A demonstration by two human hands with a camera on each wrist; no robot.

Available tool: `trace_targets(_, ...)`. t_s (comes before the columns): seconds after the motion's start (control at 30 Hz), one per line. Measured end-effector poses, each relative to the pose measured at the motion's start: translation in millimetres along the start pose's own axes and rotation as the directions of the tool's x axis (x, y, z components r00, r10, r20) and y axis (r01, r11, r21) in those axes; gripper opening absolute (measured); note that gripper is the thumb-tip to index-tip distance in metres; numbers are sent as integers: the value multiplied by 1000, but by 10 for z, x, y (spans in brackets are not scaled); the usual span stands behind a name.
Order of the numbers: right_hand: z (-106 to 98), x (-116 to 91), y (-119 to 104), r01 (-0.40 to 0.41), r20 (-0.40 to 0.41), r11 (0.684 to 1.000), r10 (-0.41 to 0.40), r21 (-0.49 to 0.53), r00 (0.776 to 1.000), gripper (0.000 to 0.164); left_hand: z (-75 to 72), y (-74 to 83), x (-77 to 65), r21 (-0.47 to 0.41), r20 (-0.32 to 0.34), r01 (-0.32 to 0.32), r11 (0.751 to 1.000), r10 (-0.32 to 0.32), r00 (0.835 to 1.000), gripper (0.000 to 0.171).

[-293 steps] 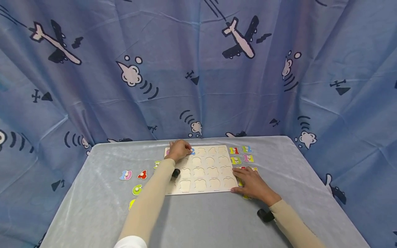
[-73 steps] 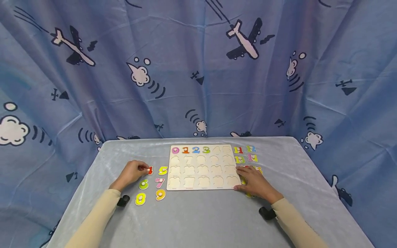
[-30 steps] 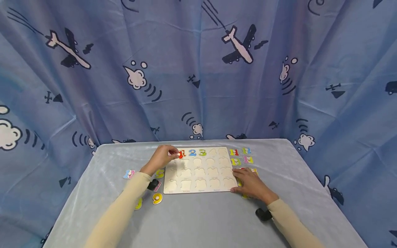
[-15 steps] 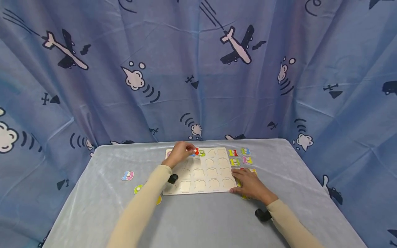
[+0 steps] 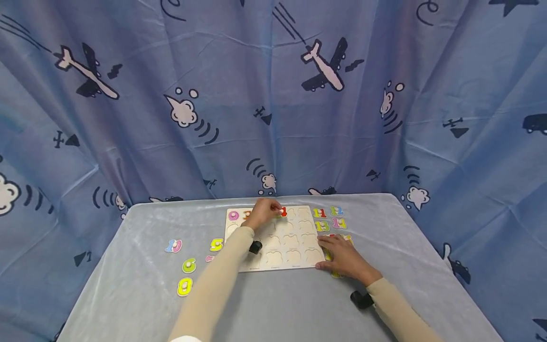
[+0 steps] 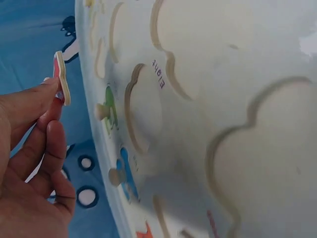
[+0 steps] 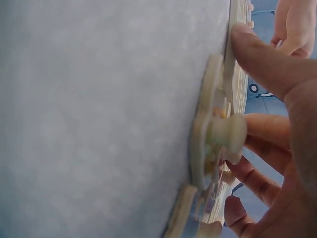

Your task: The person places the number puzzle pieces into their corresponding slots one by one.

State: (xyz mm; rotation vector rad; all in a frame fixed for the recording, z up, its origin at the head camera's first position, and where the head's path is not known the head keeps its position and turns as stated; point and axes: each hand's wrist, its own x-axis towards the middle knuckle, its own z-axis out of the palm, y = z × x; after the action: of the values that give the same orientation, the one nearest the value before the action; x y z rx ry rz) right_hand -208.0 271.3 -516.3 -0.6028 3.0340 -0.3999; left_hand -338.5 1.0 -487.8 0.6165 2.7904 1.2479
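My left hand (image 5: 262, 212) pinches a red number 4 puzzle piece (image 5: 284, 212) over the back row of a pale wooden number board (image 5: 278, 262). In the left wrist view the red piece (image 6: 60, 77) is seen edge-on between thumb and finger, raised off the board. A green 3 (image 6: 111, 110) and a blue 2 (image 6: 127, 171) sit in their recesses. A pink 0 (image 5: 233, 215) fills the back-left recess. My right hand (image 5: 344, 259) rests at the board's right edge; in the right wrist view its thumb (image 7: 262, 59) touches that edge.
Left of the board lie a 10 (image 5: 173, 246), a yellow 5 (image 5: 216, 244), a green 6 (image 5: 189, 265) and a yellow 8 (image 5: 185, 286). Right of it lie several pieces, among them an 11 (image 5: 320, 213) and a 12 (image 5: 336, 210). A patterned curtain (image 5: 273, 118) hangs behind the table.
My left hand took the red 4 from the table left of the board and carried it rightward over the back row. Earlier it placed the 2 and 3. The right hand stays put.
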Motion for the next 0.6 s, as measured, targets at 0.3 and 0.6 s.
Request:
trace_targets(0.3, 25, -2, -1, -2, -18, 1000, 2, -3, 1000, 79, 157, 7, 130, 72, -17, 23, 997, -21, 1000, 7)
trace_targets(0.6, 26, 4, 1, 12, -37, 1000, -12, -5, 999, 83, 293, -60, 236, 133, -44, 48, 990, -42, 998, 4)
